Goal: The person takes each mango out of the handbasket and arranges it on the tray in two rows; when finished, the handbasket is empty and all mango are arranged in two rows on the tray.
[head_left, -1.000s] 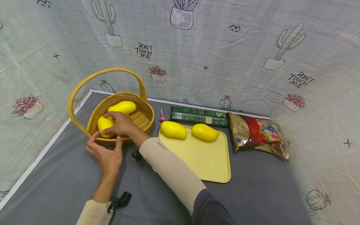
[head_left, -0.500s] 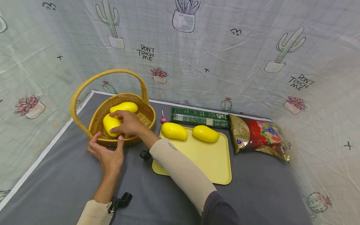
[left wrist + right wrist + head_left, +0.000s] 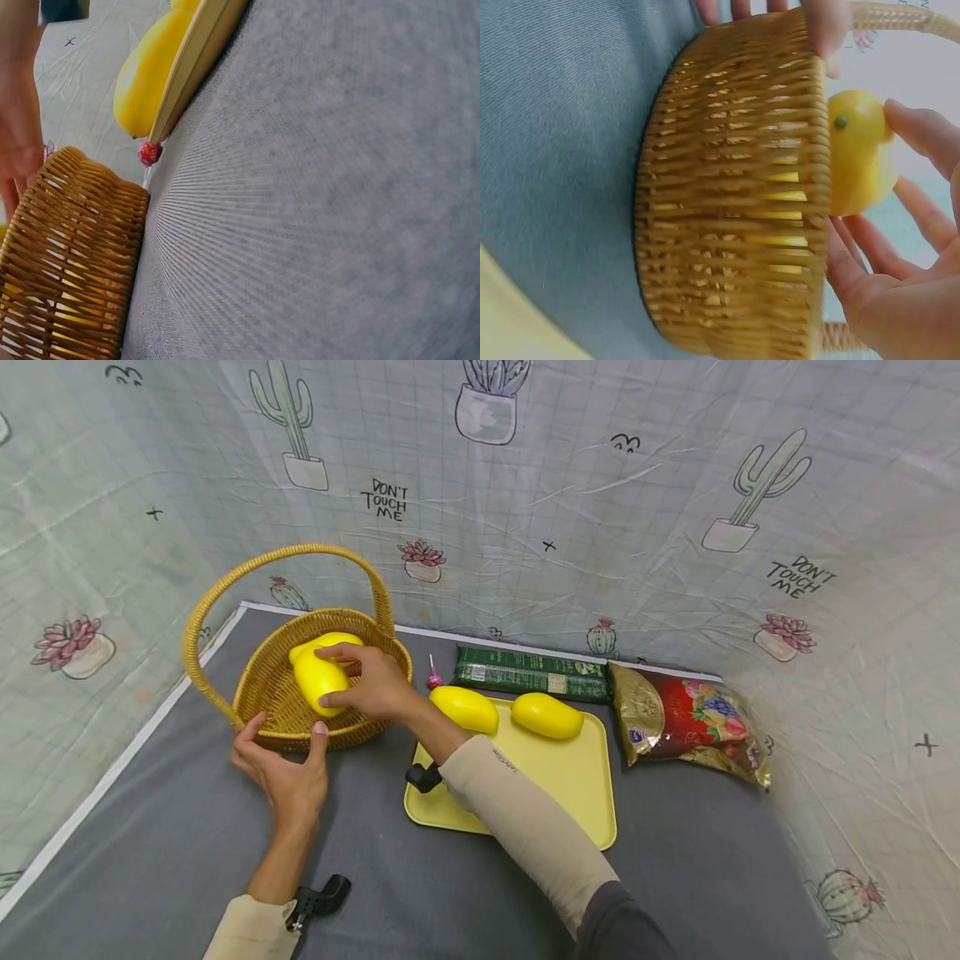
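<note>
A yellow mango [image 3: 317,681] is pinched between the thumb and fingers of my right hand [image 3: 381,687], inside the wicker basket [image 3: 262,689] at the left. Just behind it lies a second mango [image 3: 341,638], partly covered by the held one. My left hand [image 3: 291,781] holds the basket's near rim, thumb and index finger at the edge. From the right wrist view, the held mango [image 3: 859,161] shows above the basket's rim, its green stem end outward. Two more mangoes, a left one [image 3: 467,708] and a right one [image 3: 547,716], rest on the yellow tray [image 3: 555,785].
Behind the tray lies a dark green packet [image 3: 532,672], with a pink lollipop [image 3: 434,678] at its left. A gold and red bag [image 3: 686,722] sits to the tray's right. The tall basket handle [image 3: 285,552] arches over the basket, and a printed cloth [image 3: 510,502] hangs behind the table.
My right hand has carried the mango to the right inside the basket, from near its left side toward the middle. My left hand stays at the rim.
</note>
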Tool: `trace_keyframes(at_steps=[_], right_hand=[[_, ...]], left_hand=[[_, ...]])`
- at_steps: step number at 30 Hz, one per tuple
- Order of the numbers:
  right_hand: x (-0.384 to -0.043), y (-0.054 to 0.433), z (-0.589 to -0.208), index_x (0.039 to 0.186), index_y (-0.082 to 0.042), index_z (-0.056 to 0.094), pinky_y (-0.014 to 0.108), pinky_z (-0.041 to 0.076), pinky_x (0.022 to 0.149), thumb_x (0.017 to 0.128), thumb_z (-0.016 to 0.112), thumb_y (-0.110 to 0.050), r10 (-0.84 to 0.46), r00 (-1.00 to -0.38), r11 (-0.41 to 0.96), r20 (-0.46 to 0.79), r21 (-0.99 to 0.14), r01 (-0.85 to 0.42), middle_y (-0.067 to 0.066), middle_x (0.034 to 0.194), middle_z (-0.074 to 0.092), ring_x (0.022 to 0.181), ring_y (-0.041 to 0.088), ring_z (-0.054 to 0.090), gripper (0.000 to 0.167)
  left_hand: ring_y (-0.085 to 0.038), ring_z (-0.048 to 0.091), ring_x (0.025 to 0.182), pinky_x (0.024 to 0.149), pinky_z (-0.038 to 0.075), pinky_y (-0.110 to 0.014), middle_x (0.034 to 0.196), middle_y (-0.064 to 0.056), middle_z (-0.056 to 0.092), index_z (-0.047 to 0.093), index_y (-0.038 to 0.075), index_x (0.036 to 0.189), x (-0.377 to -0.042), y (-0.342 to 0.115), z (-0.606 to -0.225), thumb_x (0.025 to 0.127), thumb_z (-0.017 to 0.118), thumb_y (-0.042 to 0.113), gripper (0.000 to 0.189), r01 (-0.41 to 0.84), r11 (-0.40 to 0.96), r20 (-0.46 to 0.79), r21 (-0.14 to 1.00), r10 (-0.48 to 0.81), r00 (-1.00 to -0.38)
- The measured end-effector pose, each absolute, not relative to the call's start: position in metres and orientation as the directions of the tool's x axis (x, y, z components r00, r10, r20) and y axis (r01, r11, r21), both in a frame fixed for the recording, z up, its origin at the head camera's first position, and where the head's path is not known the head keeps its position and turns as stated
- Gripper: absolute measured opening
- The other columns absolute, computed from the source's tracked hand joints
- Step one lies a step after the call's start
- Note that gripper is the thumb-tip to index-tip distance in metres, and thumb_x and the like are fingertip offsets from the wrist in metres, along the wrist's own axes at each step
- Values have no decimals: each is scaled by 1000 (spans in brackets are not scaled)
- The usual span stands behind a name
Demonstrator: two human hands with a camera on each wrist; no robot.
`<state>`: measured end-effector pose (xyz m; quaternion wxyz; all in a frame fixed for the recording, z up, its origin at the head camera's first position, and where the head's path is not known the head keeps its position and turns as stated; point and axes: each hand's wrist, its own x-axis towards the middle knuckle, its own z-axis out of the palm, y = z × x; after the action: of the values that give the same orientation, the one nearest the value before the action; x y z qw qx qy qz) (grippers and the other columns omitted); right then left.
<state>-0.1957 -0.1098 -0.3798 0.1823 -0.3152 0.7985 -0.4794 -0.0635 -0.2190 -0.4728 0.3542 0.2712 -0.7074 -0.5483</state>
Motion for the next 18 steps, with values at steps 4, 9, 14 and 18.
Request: trace_keyframes(at_steps=[4, 9, 14, 18], right_hand=[[-194, -94, -375, 148, -23, 64, 27, 57, 96, 88, 89, -19, -674, -736, 271, 63, -906, -326, -1, 152, 60, 132, 27, 64, 66], [-193, -71, -371, 148, -20, 64, 36, 59, 100, 88, 88, -13, -689, -714, 171, 122, -930, -324, 0, 156, 57, 135, 28, 62, 65], [-189, -48, -366, 148, -22, 63, 43, 56, 107, 88, 88, -13, -699, -699, 127, 151, -936, -329, -2, 155, 58, 135, 25, 61, 66], [-187, -29, -365, 149, -22, 63, 43, 56, 107, 89, 87, -13, -697, -696, 108, 173, -934, -341, -3, 155, 57, 133, 25, 62, 66]], left_hand=[[-23, 17, 158, 129, 13, -46, 157, -6, 21, 35, 20, 152, -63, -219, -473, 92, 82, 29, 77, 11, 252, 208, 968, -770, -603], [-24, 17, 157, 129, 13, -48, 158, -5, 19, 33, 22, 153, -62, -218, -474, 93, 80, 29, 77, 1, 236, 188, 972, -772, -607], [-24, 18, 157, 129, 13, -48, 158, -5, 19, 32, 24, 154, -62, -218, -474, 93, 80, 28, 77, -13, 227, 172, 974, -775, -608], [-23, 19, 157, 128, 15, -49, 159, -5, 19, 32, 25, 154, -63, -217, -475, 93, 79, 29, 77, -7, 222, 172, 975, -774, -610]])
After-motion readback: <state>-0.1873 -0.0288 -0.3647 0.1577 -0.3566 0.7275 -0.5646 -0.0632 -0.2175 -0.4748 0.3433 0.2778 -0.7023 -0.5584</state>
